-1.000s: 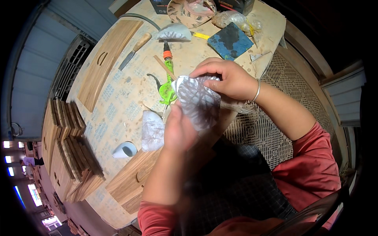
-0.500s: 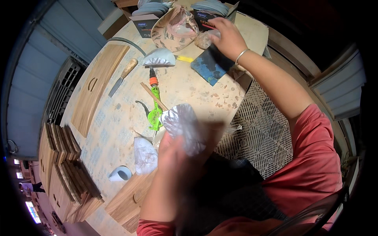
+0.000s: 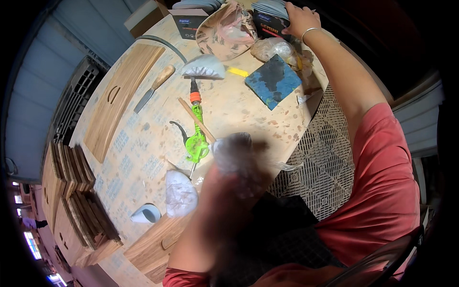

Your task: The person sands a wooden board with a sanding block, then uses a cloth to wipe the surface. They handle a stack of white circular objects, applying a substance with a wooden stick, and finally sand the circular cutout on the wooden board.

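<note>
My left hand, smeared by motion, is closed on a whitish, creased sanding disc over the near edge of the table. At the far right, my right hand grips the corner of a dark box, thumb at its front and fingers by the blue-grey sanding discs standing in it. Whether a disc is between those fingers is hidden. Beside my left hand lie a green air blow gun, a thin wooden stick and a folded sanding disc. Another folded disc rests at the blow gun's far end.
A wooden board and a putty knife lie on the left. Stacked boards stand at the table's left edge; another board lies near me. Toward the back are a second disc box, a cap and a blue square sheet.
My right hand has moved farther away and to the right, from above the plastic bag to the disc box. My left hand still holds its disc, shifted slightly right. The view has shifted a little.
</note>
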`<state>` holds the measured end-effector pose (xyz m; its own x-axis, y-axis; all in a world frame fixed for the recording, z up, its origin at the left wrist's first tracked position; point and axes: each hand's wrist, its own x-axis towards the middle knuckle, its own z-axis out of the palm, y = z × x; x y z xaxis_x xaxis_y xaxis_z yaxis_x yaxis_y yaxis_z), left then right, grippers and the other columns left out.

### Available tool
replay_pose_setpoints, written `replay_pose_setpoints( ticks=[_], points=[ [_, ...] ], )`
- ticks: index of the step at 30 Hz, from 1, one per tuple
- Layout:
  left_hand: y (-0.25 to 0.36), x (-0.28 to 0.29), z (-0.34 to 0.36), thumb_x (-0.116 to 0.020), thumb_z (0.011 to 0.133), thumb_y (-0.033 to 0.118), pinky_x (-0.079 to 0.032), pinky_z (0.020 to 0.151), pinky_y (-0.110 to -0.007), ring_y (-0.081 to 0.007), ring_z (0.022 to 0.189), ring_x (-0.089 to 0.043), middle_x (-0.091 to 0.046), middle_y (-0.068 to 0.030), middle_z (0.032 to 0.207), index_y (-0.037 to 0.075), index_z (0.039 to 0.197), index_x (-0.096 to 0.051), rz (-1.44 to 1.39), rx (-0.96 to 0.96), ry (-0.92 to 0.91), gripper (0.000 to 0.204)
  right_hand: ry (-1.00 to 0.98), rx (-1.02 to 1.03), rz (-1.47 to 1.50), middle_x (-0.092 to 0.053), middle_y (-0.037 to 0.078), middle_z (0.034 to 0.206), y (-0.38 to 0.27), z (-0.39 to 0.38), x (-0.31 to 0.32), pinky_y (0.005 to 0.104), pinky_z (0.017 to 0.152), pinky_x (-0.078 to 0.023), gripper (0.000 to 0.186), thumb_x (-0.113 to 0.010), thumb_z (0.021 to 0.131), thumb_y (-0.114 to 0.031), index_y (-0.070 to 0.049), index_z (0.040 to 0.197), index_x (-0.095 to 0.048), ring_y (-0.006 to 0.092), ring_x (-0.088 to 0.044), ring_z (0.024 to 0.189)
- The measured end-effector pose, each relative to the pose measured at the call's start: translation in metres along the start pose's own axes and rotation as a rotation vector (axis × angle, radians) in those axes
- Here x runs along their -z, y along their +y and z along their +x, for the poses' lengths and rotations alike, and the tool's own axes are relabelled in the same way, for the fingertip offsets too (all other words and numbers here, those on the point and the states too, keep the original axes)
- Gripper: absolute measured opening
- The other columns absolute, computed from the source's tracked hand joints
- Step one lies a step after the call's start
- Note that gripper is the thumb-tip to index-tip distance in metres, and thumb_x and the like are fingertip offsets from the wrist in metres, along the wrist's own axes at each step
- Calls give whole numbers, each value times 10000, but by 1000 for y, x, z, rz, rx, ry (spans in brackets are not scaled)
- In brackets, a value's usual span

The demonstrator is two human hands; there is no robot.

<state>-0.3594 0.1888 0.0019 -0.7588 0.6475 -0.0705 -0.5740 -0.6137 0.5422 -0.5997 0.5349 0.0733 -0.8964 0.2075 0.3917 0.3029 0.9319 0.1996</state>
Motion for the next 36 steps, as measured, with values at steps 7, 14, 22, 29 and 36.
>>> replay_pose_setpoints(
  ticks=[7,14,22,29,36],
  points=[
    [3,-26,3,-738,759,272,-412,568,-268,-121,627,-486,-494,1,756,73,1216,-446,-28,8,125,578,-17,271,160,-609,163,1118,39,4,-22,406,888,-504,687,-766,662,-33,-120,1266,-450,349,-573,1099],
    [-5,6,-6,-725,817,264,-474,768,-308,-154,913,-555,-558,-47,1063,26,1349,-403,82,32,148,666,228,229,180,-650,110,951,53,-25,-19,414,754,-509,345,-657,766,-64,-123,1096,-577,296,-594,961],
    [-19,33,-6,-632,857,106,-489,790,-329,-178,936,-575,-576,-70,1075,15,1267,-463,414,-140,44,453,401,271,54,-668,87,890,77,-39,69,423,708,-519,321,-712,733,-117,-126,1030,-589,280,-623,914],
    [4,-15,-12,-552,899,78,-485,924,-368,-225,1070,-582,-564,-114,1221,-10,1355,-388,308,-94,85,492,298,325,55,-624,134,726,25,-114,189,441,642,-499,306,-786,635,-154,-78,857,-591,339,-626,769],
    [6,18,-25,-517,915,74,-475,955,-401,-263,1093,-580,-576,-120,1211,2,1351,-397,-69,-325,115,458,3,643,317,-660,72,735,-41,-204,177,417,593,-511,193,-679,695,-132,-99,859,-584,293,-650,757]
  ],
)
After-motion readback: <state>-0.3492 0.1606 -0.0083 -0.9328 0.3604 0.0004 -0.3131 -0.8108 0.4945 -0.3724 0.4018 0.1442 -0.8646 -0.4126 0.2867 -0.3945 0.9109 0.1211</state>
